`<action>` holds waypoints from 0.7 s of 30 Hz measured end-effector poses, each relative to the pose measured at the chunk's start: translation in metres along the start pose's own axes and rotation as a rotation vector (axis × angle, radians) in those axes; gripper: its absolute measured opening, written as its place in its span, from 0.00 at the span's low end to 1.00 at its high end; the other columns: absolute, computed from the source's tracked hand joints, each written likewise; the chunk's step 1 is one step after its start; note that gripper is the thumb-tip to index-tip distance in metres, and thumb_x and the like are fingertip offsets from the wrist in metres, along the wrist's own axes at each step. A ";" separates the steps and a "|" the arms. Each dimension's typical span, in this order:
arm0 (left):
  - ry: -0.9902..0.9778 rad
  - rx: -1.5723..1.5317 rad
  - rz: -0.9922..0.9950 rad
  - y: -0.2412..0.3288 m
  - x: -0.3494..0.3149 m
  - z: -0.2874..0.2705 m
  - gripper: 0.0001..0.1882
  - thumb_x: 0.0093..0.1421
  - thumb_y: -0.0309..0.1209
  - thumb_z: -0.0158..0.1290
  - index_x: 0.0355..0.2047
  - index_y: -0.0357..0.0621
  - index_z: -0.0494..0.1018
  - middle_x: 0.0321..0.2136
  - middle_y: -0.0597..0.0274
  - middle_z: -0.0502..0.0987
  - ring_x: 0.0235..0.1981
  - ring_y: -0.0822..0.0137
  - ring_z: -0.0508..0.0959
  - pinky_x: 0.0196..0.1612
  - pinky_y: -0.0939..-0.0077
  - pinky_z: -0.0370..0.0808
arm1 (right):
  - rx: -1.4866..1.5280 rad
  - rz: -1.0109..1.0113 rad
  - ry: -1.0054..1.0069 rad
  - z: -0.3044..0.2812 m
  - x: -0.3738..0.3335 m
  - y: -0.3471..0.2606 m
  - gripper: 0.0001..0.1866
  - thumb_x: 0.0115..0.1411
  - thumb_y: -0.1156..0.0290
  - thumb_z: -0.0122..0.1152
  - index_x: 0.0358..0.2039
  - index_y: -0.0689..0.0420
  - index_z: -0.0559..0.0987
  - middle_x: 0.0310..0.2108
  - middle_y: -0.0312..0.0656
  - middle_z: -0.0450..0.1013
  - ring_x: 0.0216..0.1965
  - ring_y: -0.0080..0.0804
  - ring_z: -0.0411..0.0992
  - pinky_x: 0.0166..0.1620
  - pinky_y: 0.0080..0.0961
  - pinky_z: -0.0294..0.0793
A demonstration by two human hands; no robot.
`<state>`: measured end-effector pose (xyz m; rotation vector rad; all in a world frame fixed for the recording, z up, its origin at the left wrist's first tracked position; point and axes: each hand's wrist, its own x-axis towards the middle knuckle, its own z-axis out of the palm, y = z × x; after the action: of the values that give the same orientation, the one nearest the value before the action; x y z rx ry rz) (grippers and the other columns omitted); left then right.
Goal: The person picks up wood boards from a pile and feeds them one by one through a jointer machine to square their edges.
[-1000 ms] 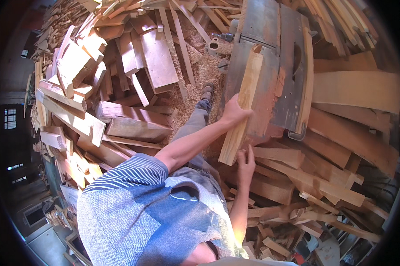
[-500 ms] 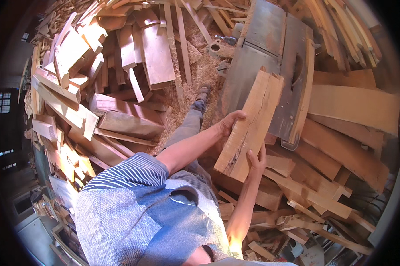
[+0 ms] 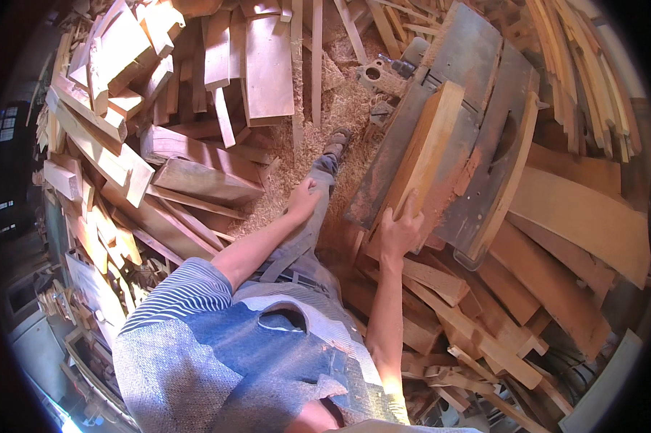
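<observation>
A thick wooden beam (image 3: pixel 428 148) lies lengthwise on the grey metal table (image 3: pixel 464 54) of a woodworking machine, with a narrow side facing up. My right hand (image 3: pixel 402 232) is at the beam's near end, its fingers over the top and side of the wood. My left hand (image 3: pixel 304 199) is off the beam, above my leg, with its fingers curled in and nothing visible in them. Reddish sawdust and chips (image 3: pixel 464 177) lie on the table to the right of the beam.
A wooden strip (image 3: pixel 509 184) runs along the table's right edge. Stacked boards (image 3: pixel 578 209) lie to the right, and long slats (image 3: pixel 582 68) stand at the far right. Wood blocks (image 3: pixel 208 184) are heaped on the left. Shavings (image 3: pixel 336 97) cover the floor around my shoe (image 3: pixel 337 143).
The beam, held up by both hands before, now lies on the machine table, turned onto a narrower side. My left hand has let go and moved left; my right hand stays at its near end.
</observation>
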<state>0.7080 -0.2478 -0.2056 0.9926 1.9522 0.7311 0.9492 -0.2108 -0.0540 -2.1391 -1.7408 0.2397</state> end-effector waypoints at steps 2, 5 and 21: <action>0.023 0.022 0.038 -0.006 0.000 0.005 0.21 0.55 0.36 0.60 0.47 0.39 0.76 0.43 0.44 0.83 0.41 0.49 0.84 0.46 0.60 0.79 | -0.014 0.022 -0.029 0.007 0.017 0.001 0.40 0.56 0.64 0.66 0.70 0.45 0.69 0.42 0.60 0.71 0.39 0.61 0.76 0.42 0.50 0.79; 0.024 0.011 0.037 -0.010 0.002 0.013 0.22 0.56 0.37 0.59 0.48 0.39 0.76 0.44 0.44 0.83 0.40 0.49 0.85 0.45 0.60 0.79 | -0.065 0.062 -0.093 0.001 0.047 -0.013 0.39 0.56 0.63 0.66 0.71 0.46 0.69 0.40 0.59 0.71 0.36 0.59 0.76 0.41 0.49 0.78; 0.020 -0.036 -0.104 0.001 0.018 0.011 0.26 0.57 0.37 0.59 0.53 0.35 0.74 0.48 0.46 0.83 0.41 0.56 0.86 0.45 0.63 0.79 | -0.103 0.211 -0.213 0.010 0.186 -0.045 0.39 0.61 0.57 0.63 0.73 0.43 0.66 0.45 0.59 0.75 0.44 0.52 0.78 0.47 0.44 0.79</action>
<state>0.7117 -0.2308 -0.2176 0.8589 1.9857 0.7172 0.9462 -0.0210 -0.0268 -2.4534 -1.6685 0.4586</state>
